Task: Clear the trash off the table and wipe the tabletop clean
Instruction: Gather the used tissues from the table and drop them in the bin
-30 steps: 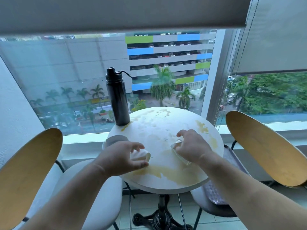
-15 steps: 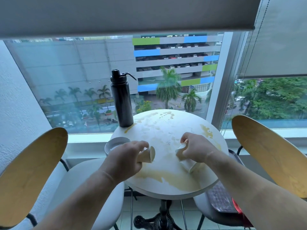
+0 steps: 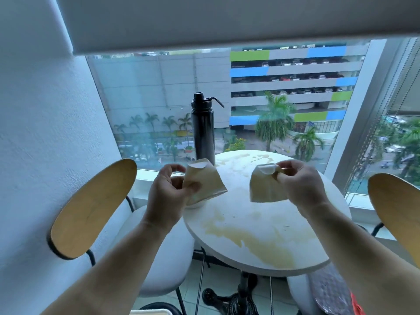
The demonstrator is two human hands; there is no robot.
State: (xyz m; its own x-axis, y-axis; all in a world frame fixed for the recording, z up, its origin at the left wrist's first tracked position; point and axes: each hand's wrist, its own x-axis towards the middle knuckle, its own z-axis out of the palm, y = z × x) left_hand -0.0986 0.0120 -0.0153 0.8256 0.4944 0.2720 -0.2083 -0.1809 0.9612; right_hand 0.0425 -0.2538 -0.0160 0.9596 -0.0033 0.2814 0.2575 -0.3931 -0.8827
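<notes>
Left hand (image 3: 167, 192) grips left cup (image 3: 206, 183), right hand (image 3: 300, 185) right cup (image 3: 263, 187) (both inverted).

High-rise apartment window nook, small round table (image 3: 261, 226), two chairs (image 3: 91, 210), roller blind (image 3: 204, 21), city view

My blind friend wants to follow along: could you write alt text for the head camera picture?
A person's left hand grips one squashed tan paper cup and the right hand pinches a second tan cup above a round white table stained with brown spilled liquid. A tall black metal bottle stands at its far edge, before a window.
</notes>
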